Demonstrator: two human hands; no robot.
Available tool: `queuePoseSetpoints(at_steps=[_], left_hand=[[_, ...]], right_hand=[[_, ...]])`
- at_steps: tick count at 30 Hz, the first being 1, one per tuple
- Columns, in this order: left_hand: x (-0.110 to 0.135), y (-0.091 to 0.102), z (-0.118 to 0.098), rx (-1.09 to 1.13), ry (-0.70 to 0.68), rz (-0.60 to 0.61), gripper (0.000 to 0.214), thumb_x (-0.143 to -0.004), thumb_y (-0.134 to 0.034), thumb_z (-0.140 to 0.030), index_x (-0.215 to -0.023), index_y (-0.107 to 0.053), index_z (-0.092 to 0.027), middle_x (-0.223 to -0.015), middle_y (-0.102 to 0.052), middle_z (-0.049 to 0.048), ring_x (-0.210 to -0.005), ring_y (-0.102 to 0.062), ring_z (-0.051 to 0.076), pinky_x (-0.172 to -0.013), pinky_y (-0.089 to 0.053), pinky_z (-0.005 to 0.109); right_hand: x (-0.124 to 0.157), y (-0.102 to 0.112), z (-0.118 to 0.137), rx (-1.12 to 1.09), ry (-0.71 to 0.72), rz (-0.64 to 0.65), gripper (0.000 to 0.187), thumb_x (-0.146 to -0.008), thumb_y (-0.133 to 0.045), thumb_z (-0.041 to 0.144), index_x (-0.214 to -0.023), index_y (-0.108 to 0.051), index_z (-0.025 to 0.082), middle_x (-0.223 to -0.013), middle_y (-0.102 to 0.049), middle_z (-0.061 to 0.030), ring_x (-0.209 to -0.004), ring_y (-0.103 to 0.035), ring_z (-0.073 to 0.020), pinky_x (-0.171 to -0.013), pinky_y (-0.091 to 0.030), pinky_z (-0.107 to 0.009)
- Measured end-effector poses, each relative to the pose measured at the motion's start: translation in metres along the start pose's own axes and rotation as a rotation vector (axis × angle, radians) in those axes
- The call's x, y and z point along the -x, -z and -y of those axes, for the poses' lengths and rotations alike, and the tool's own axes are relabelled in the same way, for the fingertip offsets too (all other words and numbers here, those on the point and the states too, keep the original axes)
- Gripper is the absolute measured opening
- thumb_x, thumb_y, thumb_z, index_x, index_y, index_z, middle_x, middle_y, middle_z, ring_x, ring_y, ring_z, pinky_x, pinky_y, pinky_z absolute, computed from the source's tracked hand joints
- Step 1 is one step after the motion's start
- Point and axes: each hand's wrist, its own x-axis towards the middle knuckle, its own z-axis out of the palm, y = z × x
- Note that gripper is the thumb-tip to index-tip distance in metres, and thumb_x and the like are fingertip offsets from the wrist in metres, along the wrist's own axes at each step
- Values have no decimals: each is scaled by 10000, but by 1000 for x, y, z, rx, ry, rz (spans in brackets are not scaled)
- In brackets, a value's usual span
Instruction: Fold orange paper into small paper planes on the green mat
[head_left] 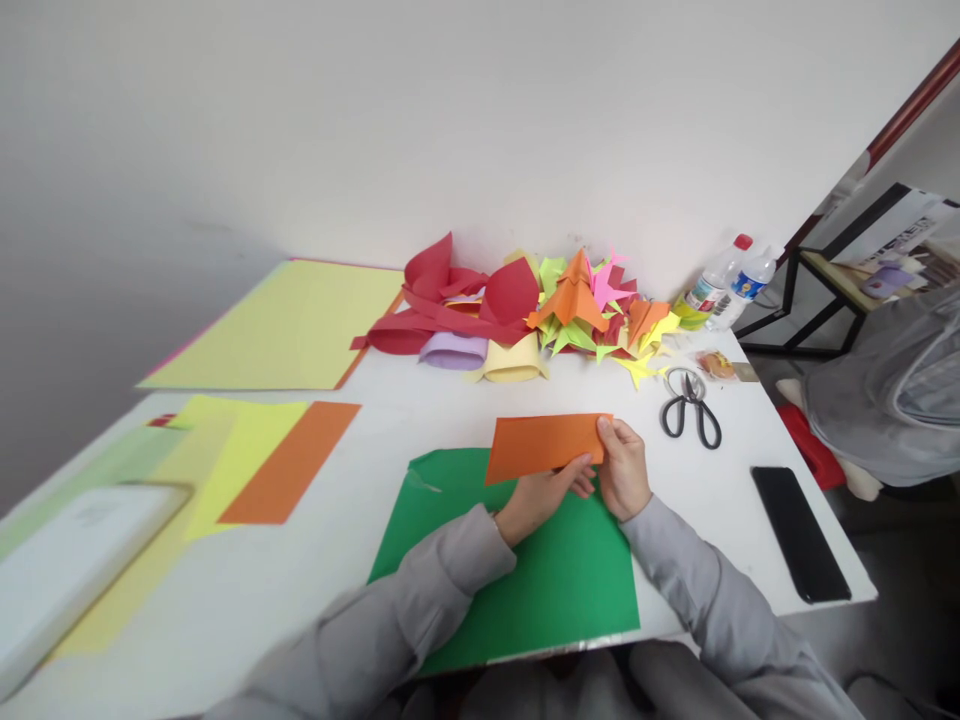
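Note:
A rectangular piece of orange paper (pixel 544 445) is held up above a green sheet (pixel 540 575) on the white table. My right hand (pixel 624 470) is closed on its right end, with the thumb on the front face and the fingers behind. At the lower edge, my left hand (pixel 536 500) is closed at the paper, its fingertips close to the right hand's; part of its grip is hidden. Black-handled scissors (pixel 690 405) lie to the right of my hands.
Folded paper shapes (pixel 574 300) and red paper pieces (pixel 450 310) are heaped against the wall. At left lie a pale yellow sheet (pixel 277 330), an orange strip (pixel 292 465) and a white box-like object (pixel 82 560). A phone (pixel 801 533) and two bottles (pixel 709 285) stay right.

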Motion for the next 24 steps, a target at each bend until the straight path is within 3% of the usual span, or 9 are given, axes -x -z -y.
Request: queuePoseSetpoints(at_steps=[2, 4, 7, 11, 17, 21, 24], left_hand=[[1, -1, 0, -17, -20, -15, 324, -712, -681, -487, -619, -642, -180, -545, -657, 21, -491, -617, 171, -549, -568, 320], [2, -1, -1, -18, -33, -8, 319, -700, -689, -491, -635, -640, -183, -564, -666, 21, -505, -625, 179, -538, -564, 319], [2, -1, -2, -41, -24, 19, 322, -709, -674, -492, -600, -616, -195, -539, -653, 8, -498, -621, 173, -566, -564, 319], [1, -1, -2, -109, -26, 16, 320, -731, -647, -474, -566, -604, -204, -504, -633, -1, -512, -630, 177, -628, -565, 330], [0, -1, 0, -144, -41, 17, 328, -725, -644, -480, -556, -598, -203, -509, -640, -2, -482, -607, 169, -554, -535, 303], [0, 1, 1, -262, -82, -8, 364, -751, -618, -462, -479, -585, -223, -454, -619, -4, -510, -618, 175, -717, -539, 330], [1, 2, 2, -249, -63, -4, 349, -751, -620, -461, -498, -599, -221, -467, -628, 4, -496, -614, 176, -658, -538, 320]], right_hand=[[1, 0, 0, -16, -34, 10, 313, -652, -782, 433, -606, -610, 175, -554, -593, 41, -484, -498, -84, -451, -422, -208], [3, 0, -1, -26, -74, 20, 334, -656, -777, 446, -609, -586, 177, -505, -547, 59, -394, -422, -63, -323, -308, -177], [5, 1, -3, -32, -114, 48, 358, -675, -763, 458, -607, -545, 182, -445, -485, 83, -324, -339, -45, -253, -194, -153], [7, 2, -5, -62, -155, 106, 358, -714, -728, 468, -627, -514, 194, -407, -470, 95, -281, -299, -43, -230, -209, -150], [8, 1, -3, -29, -151, 71, 371, -690, -745, 476, -632, -516, 190, -377, -443, 104, -257, -296, -36, -219, -206, -140], [9, -1, -2, -40, -145, 77, 365, -677, -754, 481, -647, -541, 186, -451, -535, 74, -269, -372, -45, -241, -264, -160], [8, -2, -2, -38, -125, 72, 348, -683, -751, 475, -648, -552, 192, -480, -554, 66, -280, -370, -44, -248, -260, -169]])
